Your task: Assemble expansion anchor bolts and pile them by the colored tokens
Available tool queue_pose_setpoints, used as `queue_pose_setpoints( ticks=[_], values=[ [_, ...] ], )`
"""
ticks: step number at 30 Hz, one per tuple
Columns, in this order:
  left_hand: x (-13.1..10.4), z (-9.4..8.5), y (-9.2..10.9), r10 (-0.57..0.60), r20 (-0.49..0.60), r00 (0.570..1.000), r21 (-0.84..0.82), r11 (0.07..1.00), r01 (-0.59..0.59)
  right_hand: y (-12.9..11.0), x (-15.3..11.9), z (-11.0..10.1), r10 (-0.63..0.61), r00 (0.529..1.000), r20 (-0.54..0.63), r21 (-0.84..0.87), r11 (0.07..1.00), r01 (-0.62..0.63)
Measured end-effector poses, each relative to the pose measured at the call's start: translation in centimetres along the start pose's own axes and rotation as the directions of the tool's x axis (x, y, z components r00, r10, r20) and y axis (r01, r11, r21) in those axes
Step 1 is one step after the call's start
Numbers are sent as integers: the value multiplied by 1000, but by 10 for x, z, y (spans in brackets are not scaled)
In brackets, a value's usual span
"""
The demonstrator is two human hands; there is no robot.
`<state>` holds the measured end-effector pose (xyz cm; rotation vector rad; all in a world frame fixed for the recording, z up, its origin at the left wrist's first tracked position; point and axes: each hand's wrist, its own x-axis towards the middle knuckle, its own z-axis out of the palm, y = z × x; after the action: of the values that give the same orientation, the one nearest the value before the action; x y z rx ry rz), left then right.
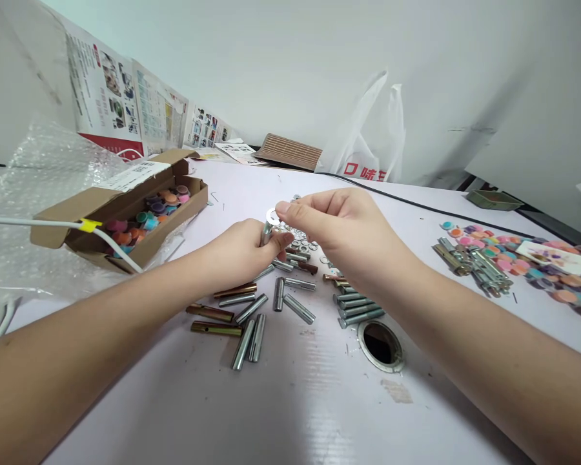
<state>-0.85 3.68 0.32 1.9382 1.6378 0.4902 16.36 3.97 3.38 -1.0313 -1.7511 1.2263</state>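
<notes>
My left hand [254, 248] is closed around a silver expansion bolt [266, 232], held upright with its top end showing. Between the thumb and forefinger of my right hand [336, 219] is a flat washer [272, 217], right at the top of that bolt; I cannot tell whether it is around the end or just against it. Behind and under my hands lie loose washers [310, 246]. Several metal sleeves [258, 338], silver and brass-coloured, are scattered in front of my left hand. Below my right wrist, silver bolts [361, 314] lie in a row.
An open cardboard box [193, 194] of coloured caps stands at left beside bubble wrap [24, 213]. At right are finished-looking bolt assemblies [489, 271] and a spread of coloured caps [569, 295]. A round hole [381, 345] pierces the table; a plastic bag [368, 142] stands behind.
</notes>
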Motion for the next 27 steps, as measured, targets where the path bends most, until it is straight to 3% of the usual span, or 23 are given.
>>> queue_pose_setpoints(
  ticks=[5,11,14,16,22,27],
  values=[
    [0,2,0,48,-19,999,26,999,-47,1,1,2,32,1000,-2,-72,997,-32],
    [-5,0,7,-41,-7,999,-13,999,40,3,5,-7,46,999,13,-163,986,-43],
    [-4,0,7,-102,-6,995,-79,992,101,13,16,-18,-8,998,-70,-270,963,-11],
    [-2,0,5,-124,-35,992,-125,985,119,24,29,-24,-36,994,-100,-357,934,-3],
    [3,2,-4,-173,-101,980,-201,968,150,63,79,-26,-94,994,58,-687,718,108],
    [4,2,-3,-158,-139,978,-200,971,129,82,84,-24,-124,990,69,-739,660,134]
  ],
)
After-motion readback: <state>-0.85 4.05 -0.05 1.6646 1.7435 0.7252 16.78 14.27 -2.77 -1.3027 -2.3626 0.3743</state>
